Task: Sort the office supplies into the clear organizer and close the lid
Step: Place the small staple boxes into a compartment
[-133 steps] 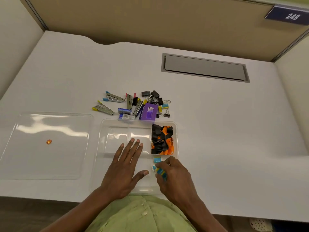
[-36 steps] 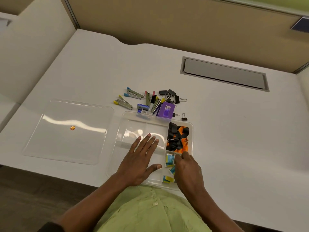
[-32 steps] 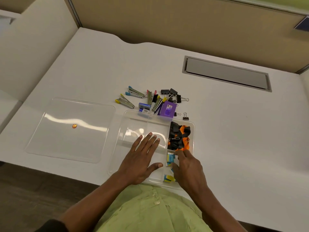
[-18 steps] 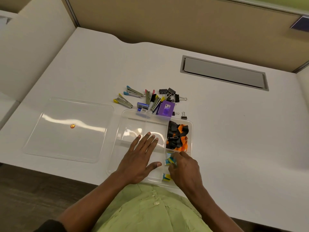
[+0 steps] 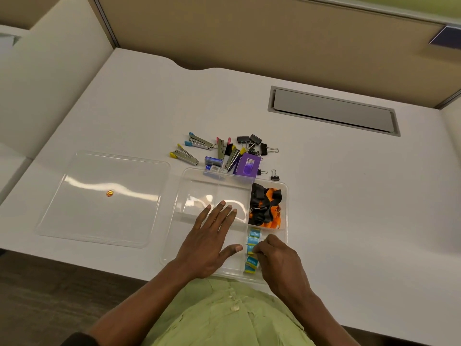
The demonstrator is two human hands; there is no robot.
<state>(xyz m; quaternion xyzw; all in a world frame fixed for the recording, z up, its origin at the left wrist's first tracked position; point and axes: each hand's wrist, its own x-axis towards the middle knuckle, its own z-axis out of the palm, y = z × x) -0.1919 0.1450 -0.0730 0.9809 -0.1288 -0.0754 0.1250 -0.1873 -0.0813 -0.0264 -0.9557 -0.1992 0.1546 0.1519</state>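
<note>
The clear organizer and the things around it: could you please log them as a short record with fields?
organizer: clear organizer, open, at the desk's near edge
lid: lid, flat on the desk, left of it
far right compartment: black and orange lanyards
near right compartment: small blue and yellow boxes
left hand: left hand, flat, fingers spread over the organizer
right hand: right hand, fingertips at the small boxes
unsorted: staple removers, binder clips, purple box, beyond the organizer
</note>
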